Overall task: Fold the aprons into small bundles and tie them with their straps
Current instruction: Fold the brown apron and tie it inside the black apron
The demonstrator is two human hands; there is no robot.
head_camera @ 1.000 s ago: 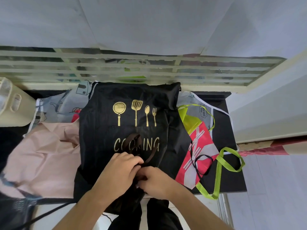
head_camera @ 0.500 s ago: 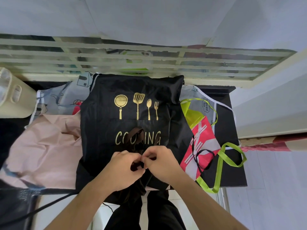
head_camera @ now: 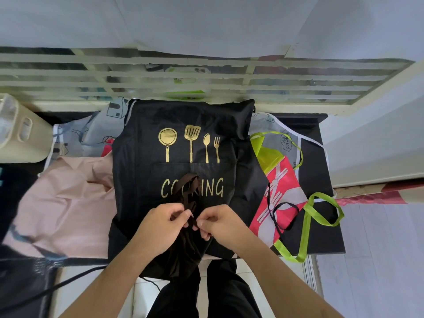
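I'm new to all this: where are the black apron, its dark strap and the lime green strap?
black apron (head_camera: 137, 171): head view, plain cloth.
dark strap (head_camera: 187, 183): head view, loop over lettering.
lime green strap (head_camera: 306, 228): head view, middle.

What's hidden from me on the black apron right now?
Head view only:
- Middle letters of the gold lettering: covered by the dark strap.
- Strap's knot state: hidden between left hand and right hand.
- Black apron lower edge: hangs past the table edge.
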